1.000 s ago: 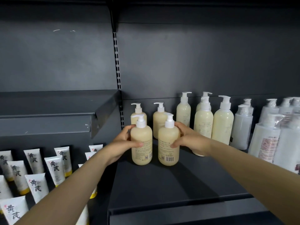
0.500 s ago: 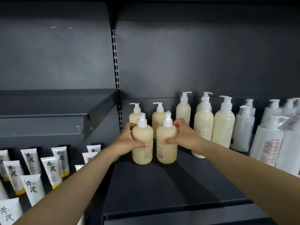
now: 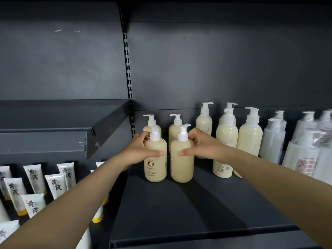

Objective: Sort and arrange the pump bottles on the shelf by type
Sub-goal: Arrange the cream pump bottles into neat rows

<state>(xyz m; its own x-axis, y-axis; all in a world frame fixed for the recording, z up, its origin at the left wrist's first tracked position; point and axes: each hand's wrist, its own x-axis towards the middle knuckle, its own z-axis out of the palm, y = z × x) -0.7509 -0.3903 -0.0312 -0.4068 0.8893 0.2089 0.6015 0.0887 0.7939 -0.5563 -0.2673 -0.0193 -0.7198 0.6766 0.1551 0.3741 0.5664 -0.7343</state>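
Two beige pump bottles stand side by side at the left of the dark shelf (image 3: 197, 209). My left hand (image 3: 138, 151) grips the left front bottle (image 3: 155, 166), whose round label faces me. My right hand (image 3: 203, 148) grips the right front bottle (image 3: 181, 168), thumb across its front. Two more beige bottles (image 3: 175, 130) stand right behind them. To the right stand taller pale-cream pump bottles (image 3: 226, 141), then translucent white pump bottles (image 3: 273, 141) at the far right.
A lower bay at the left holds several white tubes with black characters (image 3: 35, 178). A dark shelf edge (image 3: 53, 141) juts out above them. A slotted upright (image 3: 128, 69) divides the two bays. The shelf front lip (image 3: 197, 238) runs below.
Both front bottles have been turned: the barcode labels that faced me a second ago are gone, and the left bottle's round front label now shows. The pump nozzles have swung round.
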